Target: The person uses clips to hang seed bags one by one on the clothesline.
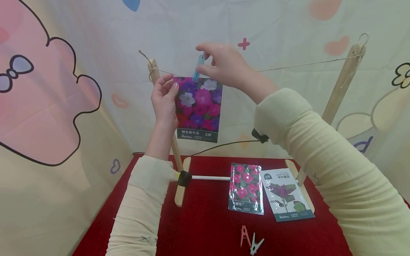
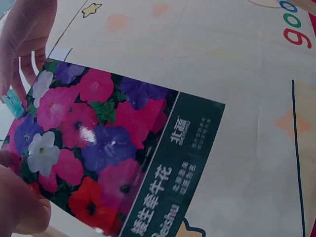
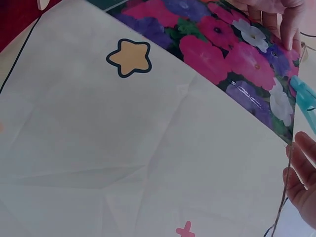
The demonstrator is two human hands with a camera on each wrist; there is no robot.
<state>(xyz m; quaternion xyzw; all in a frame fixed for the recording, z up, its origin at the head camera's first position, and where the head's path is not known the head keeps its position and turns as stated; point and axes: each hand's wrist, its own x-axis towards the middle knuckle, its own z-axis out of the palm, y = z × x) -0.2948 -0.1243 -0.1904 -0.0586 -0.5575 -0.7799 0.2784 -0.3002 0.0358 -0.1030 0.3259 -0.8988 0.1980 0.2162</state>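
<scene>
A seed packet [image 1: 199, 110] printed with pink, purple and white flowers hangs upright at the twine [image 1: 298, 66]. My left hand [image 1: 164, 101] pinches its upper left corner between thumb and fingers. At the middle of the top edge sits a light blue clothespin [image 1: 198, 69], pinched between the thumb and fingers of my right hand [image 1: 227, 65]. The clothespin's lower end overlaps the packet. In the left wrist view, the packet [image 2: 106, 143] fills much of the picture, and the clothespin [image 2: 13, 102] shows at its top edge.
Two wooden posts [image 1: 342, 81] carry the twine. On the red tabletop [image 1: 205, 220] lie a pink-flower packet [image 1: 246, 188], a white packet [image 1: 286, 195], a pink clothespin [image 1: 245, 236] and a white clothespin [image 1: 255, 245]. A white rod [image 1: 211, 177] runs low behind them.
</scene>
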